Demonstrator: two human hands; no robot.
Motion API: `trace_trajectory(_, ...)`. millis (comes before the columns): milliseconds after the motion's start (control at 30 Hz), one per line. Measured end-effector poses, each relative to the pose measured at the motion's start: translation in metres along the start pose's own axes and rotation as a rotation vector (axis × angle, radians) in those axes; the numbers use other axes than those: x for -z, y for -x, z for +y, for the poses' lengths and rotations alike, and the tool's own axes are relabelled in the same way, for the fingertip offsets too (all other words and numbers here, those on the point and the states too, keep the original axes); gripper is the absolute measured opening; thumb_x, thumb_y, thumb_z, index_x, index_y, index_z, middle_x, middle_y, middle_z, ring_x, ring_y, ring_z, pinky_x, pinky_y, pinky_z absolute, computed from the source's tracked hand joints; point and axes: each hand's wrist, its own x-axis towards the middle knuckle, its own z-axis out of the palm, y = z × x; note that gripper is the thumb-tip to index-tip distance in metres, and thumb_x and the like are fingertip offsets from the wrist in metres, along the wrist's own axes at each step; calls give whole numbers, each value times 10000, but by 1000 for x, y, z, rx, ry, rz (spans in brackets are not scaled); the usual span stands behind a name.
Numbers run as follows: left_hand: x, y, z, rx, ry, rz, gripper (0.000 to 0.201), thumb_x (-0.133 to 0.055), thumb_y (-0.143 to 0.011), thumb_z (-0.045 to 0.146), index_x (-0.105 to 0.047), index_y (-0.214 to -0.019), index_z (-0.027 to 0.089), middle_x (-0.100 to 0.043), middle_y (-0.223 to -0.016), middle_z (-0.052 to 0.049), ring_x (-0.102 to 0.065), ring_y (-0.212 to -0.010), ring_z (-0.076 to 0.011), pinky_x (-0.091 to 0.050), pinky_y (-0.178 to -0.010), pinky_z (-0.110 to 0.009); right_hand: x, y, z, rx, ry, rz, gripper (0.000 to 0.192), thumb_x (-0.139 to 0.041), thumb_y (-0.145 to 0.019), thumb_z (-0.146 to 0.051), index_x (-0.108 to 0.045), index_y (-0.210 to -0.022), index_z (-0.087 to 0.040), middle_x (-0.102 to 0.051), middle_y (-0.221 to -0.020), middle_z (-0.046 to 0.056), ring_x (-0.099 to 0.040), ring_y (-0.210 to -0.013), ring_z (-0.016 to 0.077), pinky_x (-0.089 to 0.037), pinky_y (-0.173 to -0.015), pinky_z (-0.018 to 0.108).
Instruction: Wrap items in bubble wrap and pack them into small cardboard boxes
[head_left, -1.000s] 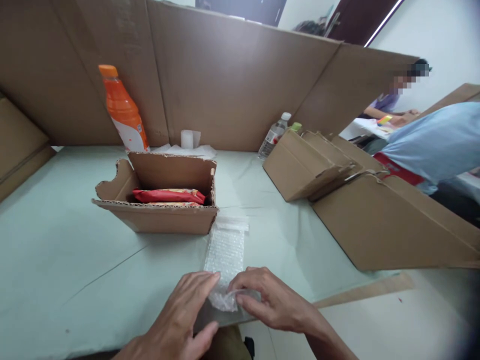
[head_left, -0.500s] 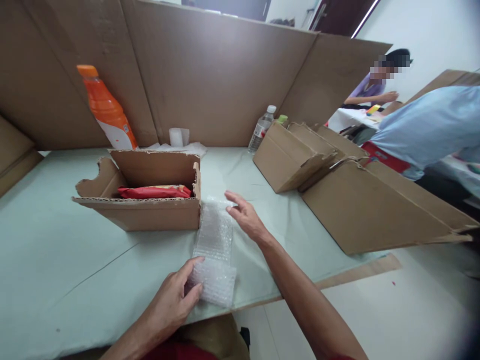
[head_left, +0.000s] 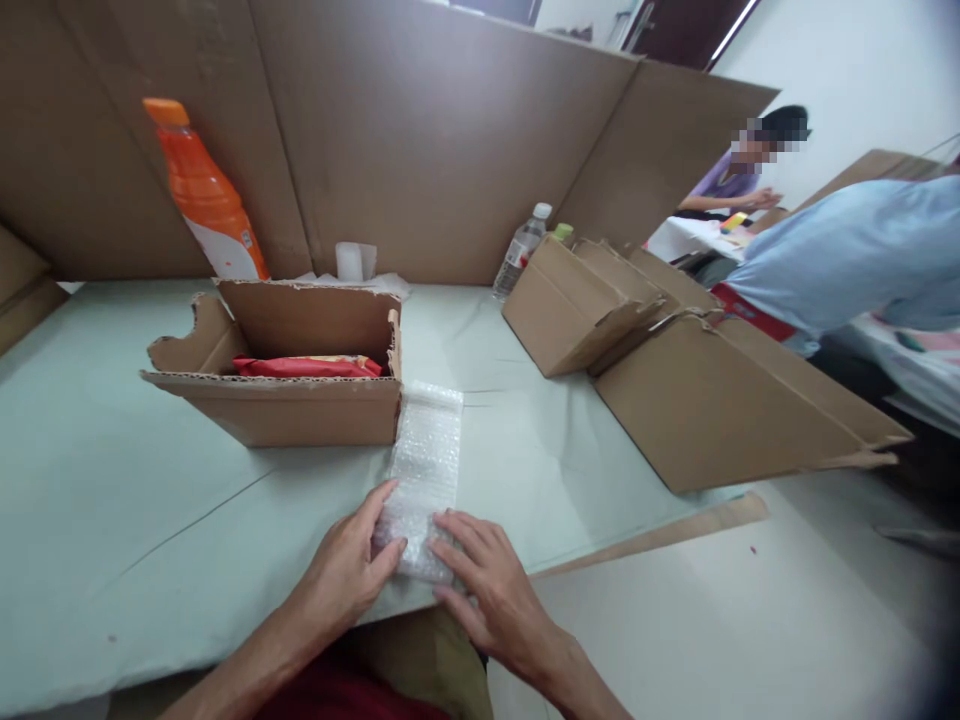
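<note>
A strip of clear bubble wrap (head_left: 429, 430) lies lengthwise on the table, with its near end folded over on itself. On that end's left side, my left hand (head_left: 349, 555) grips the edge between thumb and fingers. From the right, my right hand (head_left: 484, 575) is closed around the near right corner, its fingertips on top and its thumb by the front edge. Anything under or inside the folded layer cannot be made out. Just beyond my left hand stands an open cardboard box (head_left: 322, 415) holding a red packet (head_left: 307, 367).
An orange bottle (head_left: 214, 215) and a clear water bottle (head_left: 521, 250) stand by the tall cardboard partition (head_left: 450, 150). A white roll (head_left: 349, 262) sits at the back. Cardboard boxes (head_left: 735, 400) line the right side. A person in light blue (head_left: 855, 255) and another person (head_left: 727, 180) are beyond.
My right hand has come down from the far end of the bubble wrap to its near end. The folded flap now lies flatter and straighter, and my left hand stays at its side.
</note>
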Motion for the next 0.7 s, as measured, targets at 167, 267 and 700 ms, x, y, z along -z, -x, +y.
trace_trajectory(167,2,27,-4,-429,-236,210,573,-604,-876,232,-485,-1436,232,-564,-1438,-141,-550,-1311,-287,-480,-1070,-434,-3,-16,1,-40,-103,74,242,-492,-967,-119,-652,-1122,-214,-748,-1074,78,-674,-1014,240,-515,-875,398)
trace_trajectory(267,1,43,-8,-440,-218,152,487,-526,-898,155,-537,-1379,229,-715,-1173,-102,-675,-1065,-229,-553,-925,-363,5,-14,-10,-167,-265,17,176,-514,-983,-185,-678,-1034,-220,-748,-945,40,-677,-873,203,-522,-813,336)
trace_trajectory(700,-10,37,-13,-226,-146,173,477,-490,-908,232,-546,-1376,158,-656,-1324,-142,-642,-1190,-266,-522,-1015,-429,-12,16,-39,54,170,169,310,-606,-907,-165,-599,-1215,-209,-684,-1232,117,-609,-1139,290,-458,-930,452)
